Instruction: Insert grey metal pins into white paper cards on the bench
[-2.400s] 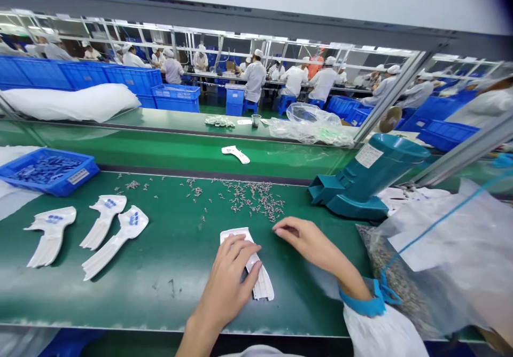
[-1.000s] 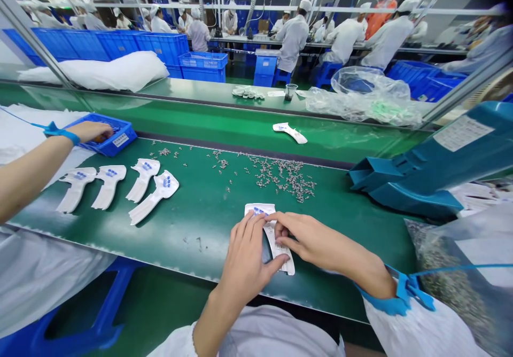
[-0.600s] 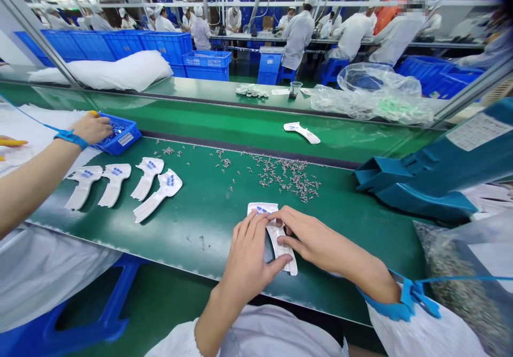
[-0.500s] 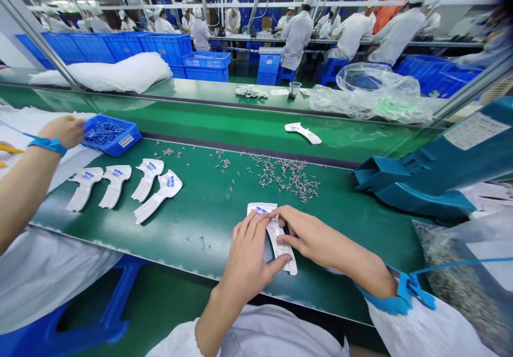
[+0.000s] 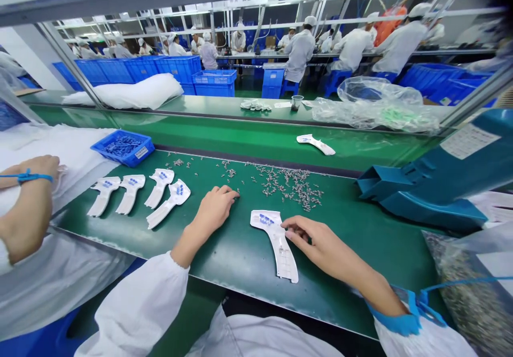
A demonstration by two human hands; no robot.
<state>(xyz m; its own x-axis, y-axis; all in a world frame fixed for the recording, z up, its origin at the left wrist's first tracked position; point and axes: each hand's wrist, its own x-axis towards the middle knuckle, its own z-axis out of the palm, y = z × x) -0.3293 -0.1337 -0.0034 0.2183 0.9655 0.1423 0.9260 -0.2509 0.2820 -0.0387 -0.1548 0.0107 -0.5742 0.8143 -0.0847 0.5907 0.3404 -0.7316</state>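
Your left hand (image 5: 214,210) has come off the white plastic piece (image 5: 272,239) and now rests on the green belt (image 5: 228,242), just beside the scattered small metal parts (image 5: 284,186). Your right hand (image 5: 320,247) has drawn back to the piece's edge, leaving it uncovered. The co-worker's hand (image 5: 38,170) has left the blue crate (image 5: 122,150) and moved back over the white sheet (image 5: 80,148).

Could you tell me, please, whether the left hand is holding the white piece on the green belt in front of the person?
No, the left hand rests on the green belt, apart from the white piece.
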